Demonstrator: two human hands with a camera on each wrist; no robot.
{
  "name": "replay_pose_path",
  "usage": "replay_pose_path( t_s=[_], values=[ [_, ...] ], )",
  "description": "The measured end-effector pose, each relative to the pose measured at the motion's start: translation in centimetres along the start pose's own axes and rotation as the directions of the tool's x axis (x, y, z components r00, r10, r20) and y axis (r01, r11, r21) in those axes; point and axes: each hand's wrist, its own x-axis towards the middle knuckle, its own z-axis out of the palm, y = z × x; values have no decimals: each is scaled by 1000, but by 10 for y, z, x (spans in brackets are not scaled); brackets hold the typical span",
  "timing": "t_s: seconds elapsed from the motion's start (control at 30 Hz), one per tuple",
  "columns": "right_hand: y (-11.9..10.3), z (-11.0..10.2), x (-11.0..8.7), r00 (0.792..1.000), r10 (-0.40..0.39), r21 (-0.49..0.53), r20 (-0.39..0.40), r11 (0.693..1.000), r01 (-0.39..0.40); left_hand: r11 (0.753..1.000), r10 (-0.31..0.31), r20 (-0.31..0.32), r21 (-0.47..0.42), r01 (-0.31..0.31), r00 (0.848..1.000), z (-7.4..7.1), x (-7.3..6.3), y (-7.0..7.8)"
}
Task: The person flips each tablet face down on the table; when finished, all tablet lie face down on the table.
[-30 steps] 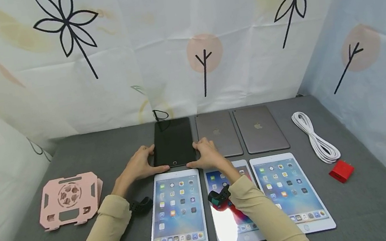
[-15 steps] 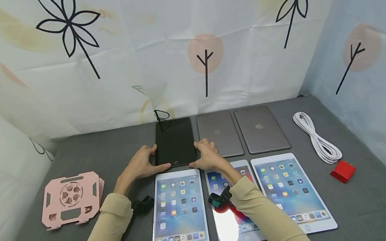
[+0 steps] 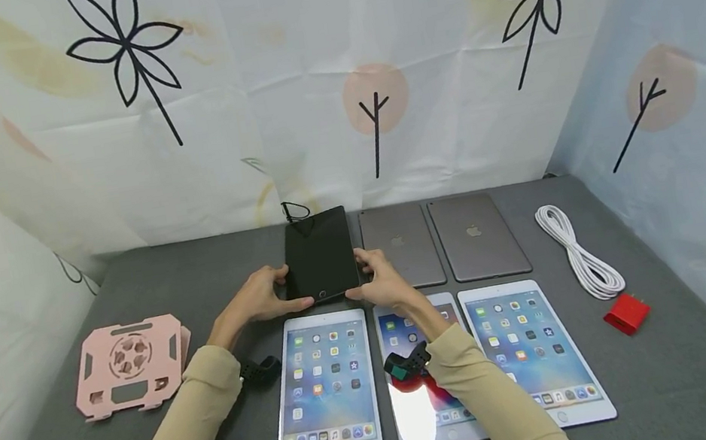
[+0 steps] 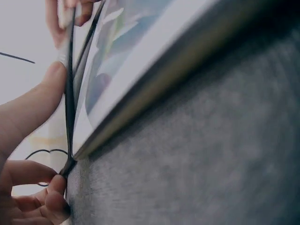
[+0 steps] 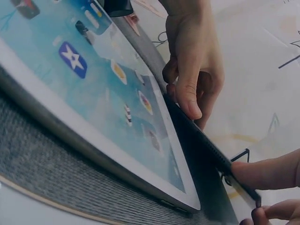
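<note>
Both hands are clamped on the black tablet [image 3: 319,252], apart from each other: the left hand [image 3: 262,296] grips its near left corner, the right hand [image 3: 381,279] its near right corner, thumbs along the near edge. The tablet is at the back of the desk [image 3: 690,367], its dark screen up and tilted, the right side higher than the left. Just right of it lie two grey tablets [image 3: 475,236], backs up. Nearer the person is a row of three white tablets [image 3: 321,384] with lit screens, the middle one partly covered by the right forearm. A pink stand [image 3: 130,360] is at the left; at the right, a coiled white cable [image 3: 577,251] lies beside a red block [image 3: 626,314].
</note>
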Motion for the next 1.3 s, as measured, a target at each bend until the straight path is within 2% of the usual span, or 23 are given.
replay_pose_path(
  t_s=[0.1, 0.2, 0.43, 0.57, 0.8, 1.3],
  values=[
    [-2, -2, 0, 998, -57, 62, 8, 997, 56, 1000, 10, 20, -1, -10, 1000, -2, 3, 1],
    [-4, -3, -2, 998, -61, 83, 13, 995, 60, 1000, 14, 47, -5, -14, 999, -4, 4, 2],
    [-9, -5, -6, 996, -89, 61, -2, 994, 89, 999, 34, 114, -2, -34, 993, -10, 9, 7],
    [-14, -8, -11, 997, -79, 32, -9, 996, 79, 998, 58, 143, -15, -56, 988, -10, 12, 11],
    [-26, -15, -17, 996, -86, 10, -20, 996, 86, 997, 70, 154, -53, -63, 986, -5, 15, 20],
    [-34, -27, -23, 994, -110, 35, 4, 993, 109, 982, 95, 176, -178, -63, 980, 4, 22, 35]
  ],
)
